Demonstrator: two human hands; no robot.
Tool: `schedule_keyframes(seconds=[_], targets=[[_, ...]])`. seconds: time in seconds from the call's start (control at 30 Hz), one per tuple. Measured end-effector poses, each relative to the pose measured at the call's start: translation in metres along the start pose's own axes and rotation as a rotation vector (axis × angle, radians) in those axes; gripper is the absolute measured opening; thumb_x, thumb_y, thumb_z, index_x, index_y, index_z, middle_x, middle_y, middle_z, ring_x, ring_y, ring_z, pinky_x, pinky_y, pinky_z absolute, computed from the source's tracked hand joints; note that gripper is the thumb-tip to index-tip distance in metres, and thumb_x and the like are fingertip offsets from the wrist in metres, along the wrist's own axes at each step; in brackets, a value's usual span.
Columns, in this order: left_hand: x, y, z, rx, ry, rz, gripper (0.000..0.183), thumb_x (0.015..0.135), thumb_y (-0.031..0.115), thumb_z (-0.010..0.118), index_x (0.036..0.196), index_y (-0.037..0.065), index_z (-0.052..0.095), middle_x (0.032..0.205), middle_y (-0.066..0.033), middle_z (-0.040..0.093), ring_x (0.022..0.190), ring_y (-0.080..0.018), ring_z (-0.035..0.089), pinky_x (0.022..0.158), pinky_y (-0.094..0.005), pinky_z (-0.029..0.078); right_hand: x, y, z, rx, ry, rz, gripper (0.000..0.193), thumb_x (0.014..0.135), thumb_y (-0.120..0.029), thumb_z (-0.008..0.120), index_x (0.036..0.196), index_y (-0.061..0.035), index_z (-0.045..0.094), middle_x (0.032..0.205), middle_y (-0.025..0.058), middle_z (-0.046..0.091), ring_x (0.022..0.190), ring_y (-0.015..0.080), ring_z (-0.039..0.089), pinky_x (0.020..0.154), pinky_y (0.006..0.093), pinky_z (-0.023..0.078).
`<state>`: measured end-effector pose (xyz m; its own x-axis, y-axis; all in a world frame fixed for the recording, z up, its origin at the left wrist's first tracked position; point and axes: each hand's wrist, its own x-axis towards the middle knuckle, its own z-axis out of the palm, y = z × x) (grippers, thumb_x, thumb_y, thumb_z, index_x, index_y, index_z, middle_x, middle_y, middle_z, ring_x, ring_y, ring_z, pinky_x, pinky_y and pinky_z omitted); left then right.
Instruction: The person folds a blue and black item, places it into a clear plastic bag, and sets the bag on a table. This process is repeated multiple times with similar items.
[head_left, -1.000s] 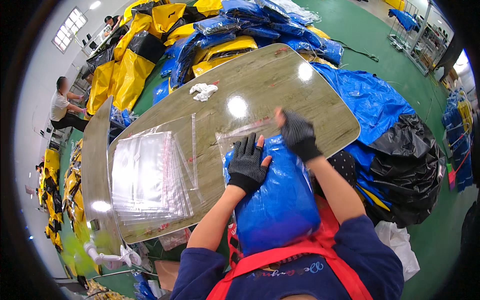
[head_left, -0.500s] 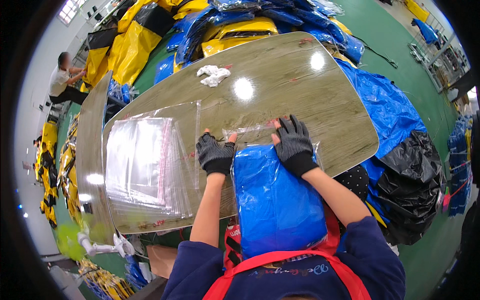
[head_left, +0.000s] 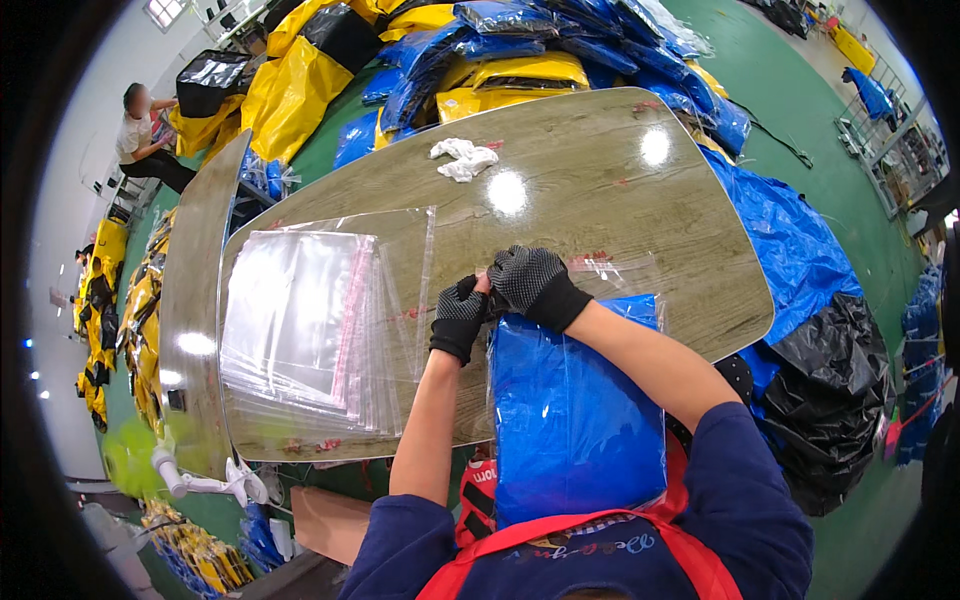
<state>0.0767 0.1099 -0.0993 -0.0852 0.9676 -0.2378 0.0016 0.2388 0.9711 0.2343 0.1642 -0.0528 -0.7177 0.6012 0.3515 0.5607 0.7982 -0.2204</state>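
Note:
A clear plastic bag with folded blue sheeting inside (head_left: 578,415) rests at the table's near edge against my body. My left hand (head_left: 461,318), in a black dotted glove with bare fingertips, is closed at the bag's upper left corner. Right beside it, my right hand (head_left: 530,285), gloved alike, is also closed, its fingers meeting the left ones. They seem to pinch the bag's clear flap at that corner; the fingertips are mostly hidden. The rest of the flap lies to the right along the bag's far end. Left of my hands lies a fanned stack of clear bags (head_left: 300,320).
The wood-patterned table (head_left: 620,190) carries a crumpled white cloth (head_left: 463,158). Blue and yellow packages (head_left: 520,72) are heaped beyond it. Blue and black sheeting (head_left: 825,360) lies at the right. A person (head_left: 145,140) works at far left near a second table (head_left: 190,320).
Both hands have gone from lying spread at the bag's two upper corners to closed together at its upper left. My right hand moved left. The view has shifted slightly.

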Motion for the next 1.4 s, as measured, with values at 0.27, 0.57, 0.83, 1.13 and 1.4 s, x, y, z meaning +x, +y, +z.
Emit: schedule_keyframes(seconds=[0.27,0.57,0.83,1.13,1.4], targets=[[-0.019,0.012,0.017,-0.151,0.098,0.018,0.017,0.088,0.013,0.060,0.098,0.002,0.068,0.082,-0.0005,0.064,0.071,-0.0078,0.057,0.062,-0.0213,0.045,0.030,0.076,0.003,0.062,-0.097,0.457,0.025,0.082,-0.027,0.049,0.086,-0.0049,0.060,0.080,0.0207,0.064,0.074,0.0352,0.064,0.069,0.0455,0.051],[0.003,-0.001,-0.001,-0.056,0.059,-0.024,0.024,0.091,0.022,0.057,0.101,0.003,0.069,0.085,-0.0018,0.067,0.074,-0.0078,0.057,0.063,-0.0209,0.045,-0.133,0.243,-0.171,0.623,0.089,0.935,0.023,0.090,-0.021,0.053,0.092,-0.0015,0.064,0.082,0.0093,0.065,0.057,0.0166,0.055,0.049,0.0299,0.045],[0.011,0.071,-0.042,-0.244,-0.546,-0.326,0.035,0.091,0.030,0.057,0.107,0.000,0.064,0.087,-0.0103,0.069,0.081,-0.0177,0.063,0.071,-0.0267,0.049,-0.137,0.113,-0.085,0.969,-0.024,1.007,0.037,0.084,-0.040,0.062,0.096,-0.0056,0.068,0.071,0.0055,0.065,0.054,0.0115,0.049,0.052,0.0266,0.040],[-0.100,0.149,0.013,-0.383,0.058,-0.048,0.043,0.096,0.035,0.046,0.122,0.002,0.043,0.114,-0.0250,0.058,0.097,-0.0317,0.063,0.077,-0.0390,0.055,-0.133,0.049,-0.212,1.311,0.154,0.838,0.036,0.093,-0.032,0.053,0.110,-0.0023,0.061,0.096,0.0067,0.066,0.064,0.0075,0.057,0.057,0.0178,0.045],[-0.150,0.157,0.011,-0.357,0.034,0.267,0.034,0.097,0.037,0.043,0.109,0.005,0.045,0.108,-0.0222,0.060,0.095,-0.0315,0.062,0.084,-0.0417,0.050,-0.151,-0.026,-0.239,1.384,0.482,0.679,0.034,0.096,-0.028,0.050,0.105,0.0022,0.061,0.105,0.0142,0.063,0.101,0.0186,0.059,0.088,0.0335,0.049]])
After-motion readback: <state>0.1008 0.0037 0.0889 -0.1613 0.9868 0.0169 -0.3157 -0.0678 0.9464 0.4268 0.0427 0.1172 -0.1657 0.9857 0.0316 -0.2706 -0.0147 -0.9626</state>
